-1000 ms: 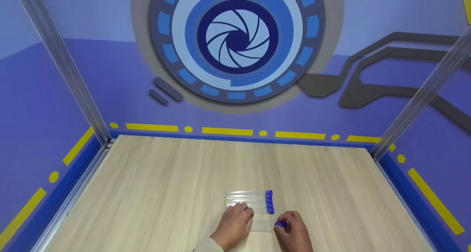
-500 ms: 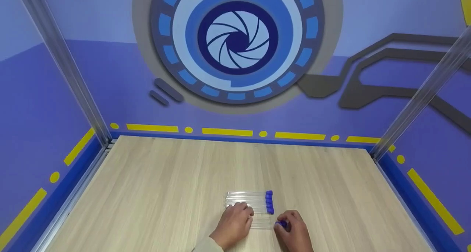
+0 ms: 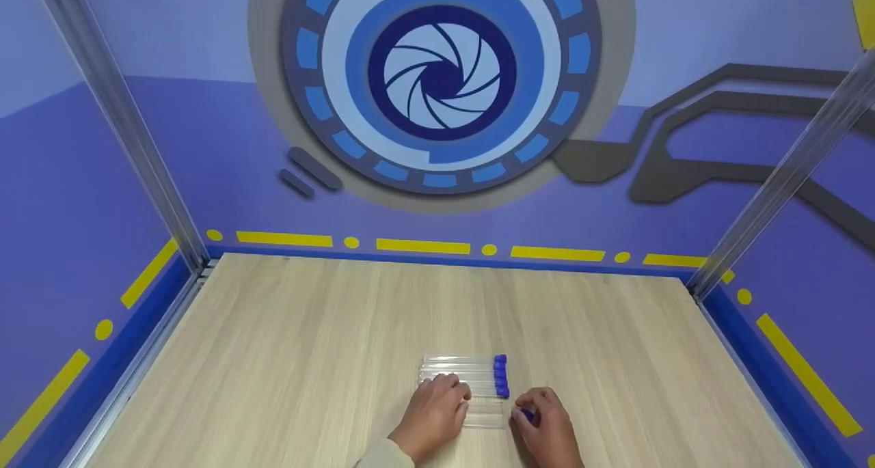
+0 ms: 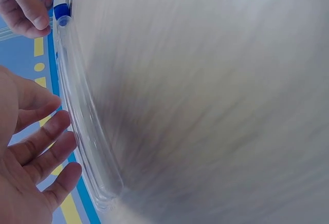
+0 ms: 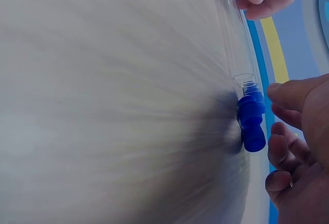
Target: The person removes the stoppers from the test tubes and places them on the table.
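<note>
Capped clear test tubes [image 3: 472,371] lie side by side, with blue caps [image 3: 501,376] at their right ends. Nearer the person lie uncapped tubes [image 3: 485,420], their mouths toward the right hand. My left hand [image 3: 437,408] is over the left part of the tubes, hiding it; in the left wrist view its spread fingertips [image 4: 67,149] are right at a tube's side [image 4: 90,126]. My right hand [image 3: 545,423] bends loosely over loose blue caps [image 5: 252,116] just off a tube's mouth [image 5: 243,76]. In the right wrist view its fingertips [image 5: 276,136] stand beside these caps without covering them.
A light wooden tabletop [image 3: 307,345] lies beneath everything. Metal posts [image 3: 154,160] rise at its back corners, with blue patterned panels [image 3: 205,147] behind and at the sides.
Both hands keep nearly the same place. Less of the loose blue caps shows beside the right thumb, and the uncapped tubes have shifted slightly on the table.
</note>
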Demonstrator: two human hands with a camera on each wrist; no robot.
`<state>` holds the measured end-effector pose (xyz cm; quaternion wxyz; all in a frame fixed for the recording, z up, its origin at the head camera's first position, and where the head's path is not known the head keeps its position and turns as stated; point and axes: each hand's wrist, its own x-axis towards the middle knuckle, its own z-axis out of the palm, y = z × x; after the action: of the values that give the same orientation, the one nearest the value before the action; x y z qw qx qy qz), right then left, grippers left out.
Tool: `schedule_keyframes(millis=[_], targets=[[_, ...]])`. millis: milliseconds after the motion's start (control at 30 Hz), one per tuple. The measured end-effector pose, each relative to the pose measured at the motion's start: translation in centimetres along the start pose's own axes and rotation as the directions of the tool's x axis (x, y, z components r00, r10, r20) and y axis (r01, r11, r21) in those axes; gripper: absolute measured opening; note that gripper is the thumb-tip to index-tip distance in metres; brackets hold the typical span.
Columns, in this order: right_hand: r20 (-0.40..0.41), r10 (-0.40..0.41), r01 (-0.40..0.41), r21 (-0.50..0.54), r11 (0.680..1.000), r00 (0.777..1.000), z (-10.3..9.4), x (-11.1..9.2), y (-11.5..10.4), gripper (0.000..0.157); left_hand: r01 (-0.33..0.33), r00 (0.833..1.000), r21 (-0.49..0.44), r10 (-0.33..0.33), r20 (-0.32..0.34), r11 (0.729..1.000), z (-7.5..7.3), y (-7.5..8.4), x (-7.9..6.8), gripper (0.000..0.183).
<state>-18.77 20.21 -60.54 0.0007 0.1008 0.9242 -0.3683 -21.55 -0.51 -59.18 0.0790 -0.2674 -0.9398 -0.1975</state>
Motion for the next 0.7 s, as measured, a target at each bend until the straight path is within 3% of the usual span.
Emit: schedule_keyframes(millis=[233, 700], targets=[[-0.013, -0.027, 0.026, -0.012, 1.0, 1.0, -0.09, 0.09, -0.16, 0.011, 0.018, 1.0, -0.001, -0.018, 0.026, 1.0, -0.07, -0.02, 0.19, 0.009], [-0.004, -0.046, 0.046, -0.023, 0.999, 0.999, -0.06, 0.24, -0.51, 0.011, -0.017, 0.999, 0.064, 0.02, -0.042, 0.998, -0.16, -0.16, 0.23, 0.008]])
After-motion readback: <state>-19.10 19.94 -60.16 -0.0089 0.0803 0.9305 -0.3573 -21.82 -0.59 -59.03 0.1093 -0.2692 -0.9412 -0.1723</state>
